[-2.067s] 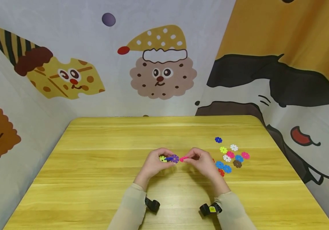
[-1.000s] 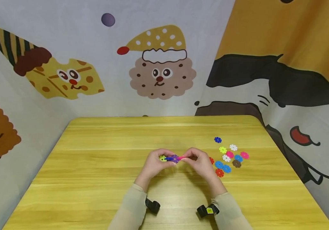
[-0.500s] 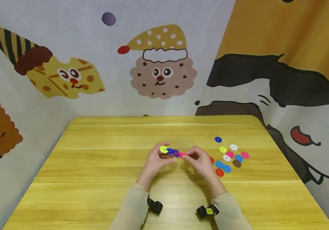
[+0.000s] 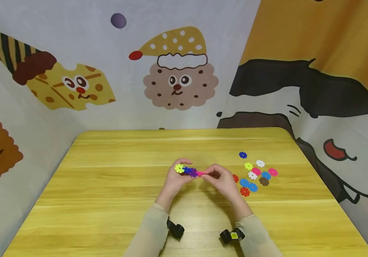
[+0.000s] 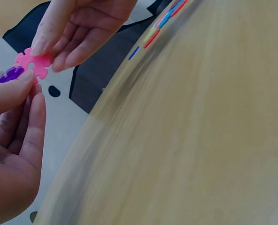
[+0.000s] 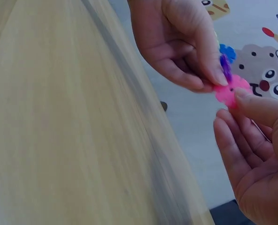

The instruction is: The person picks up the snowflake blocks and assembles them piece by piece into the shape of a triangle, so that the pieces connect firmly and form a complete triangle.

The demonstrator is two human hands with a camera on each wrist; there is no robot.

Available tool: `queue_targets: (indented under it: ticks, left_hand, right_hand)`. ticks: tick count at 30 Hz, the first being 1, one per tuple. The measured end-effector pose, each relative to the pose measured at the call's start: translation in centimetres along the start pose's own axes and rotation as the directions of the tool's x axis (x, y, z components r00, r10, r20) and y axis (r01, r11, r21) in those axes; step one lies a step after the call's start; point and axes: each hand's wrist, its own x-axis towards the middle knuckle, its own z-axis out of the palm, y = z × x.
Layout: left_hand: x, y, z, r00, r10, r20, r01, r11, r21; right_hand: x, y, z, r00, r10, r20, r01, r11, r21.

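Above the table, both hands hold a short chain of notched flower-shaped interlocking discs. A yellow disc (image 4: 179, 168) is at its left end, then a blue disc (image 6: 227, 53), a purple disc (image 4: 193, 172) and a pink disc (image 5: 32, 64) at the right end. My left hand (image 4: 175, 180) pinches the chain where purple meets pink, thumb in front, while its index finger stretches out behind the chain. My right hand (image 4: 220, 179) grips the pink disc between thumb and fingertips. In the right wrist view, the left hand (image 6: 176, 42) partly hides the yellow and blue discs.
On the wooden table (image 4: 107, 200), right of the hands, lie several loose discs, among them a red disc (image 4: 244, 192), a brown disc (image 4: 264, 181), a white disc (image 4: 260, 163) and a dark blue disc (image 4: 243, 155). A cartoon-printed cloth (image 4: 100, 43) hangs behind the table.
The pink disc, apart from the purple one at first, now meets it. The left hand has loosened round the chain, then pinched nearer its right end; the yellow end has swung up into view.
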Motion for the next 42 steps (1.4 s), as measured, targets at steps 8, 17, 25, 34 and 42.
queue_targets:
  ticks: [8, 17, 25, 34, 42]
  left_hand:
    - [0.4, 0.4, -1.0, 0.999, -0.037, -0.031, 0.038, 0.998, 0.041]
    - [0.4, 0.8, -1.9, 0.998, -0.038, -0.053, 0.044, 0.992, 0.118]
    - [0.5, 1.0, -2.3, 0.996, -0.063, -0.057, 0.071, 0.984, 0.163]
    - [0.3, 1.0, -2.7, 0.993, -0.114, -0.039, 0.118, 0.98, 0.159]
    - [0.1, 1.0, -2.8, 0.995, -0.097, -0.024, 0.1, 0.982, 0.157]
  right_hand:
    - [-0.9, 1.3, -4.6, 1.0, 0.015, 0.026, -0.012, 0.993, -0.117]
    - [-3.3, 3.6, -11.0, 0.999, 0.041, -0.031, -0.046, 0.974, -0.224]
    - [-5.3, 4.6, -15.2, 0.988, 0.083, -0.13, -0.124, 0.927, -0.355]
    - [-6.1, 5.8, -17.7, 0.977, 0.157, -0.144, -0.206, 0.87, -0.449]
    - [-5.5, 6.5, -18.2, 0.983, 0.149, -0.111, -0.185, 0.837, -0.515]
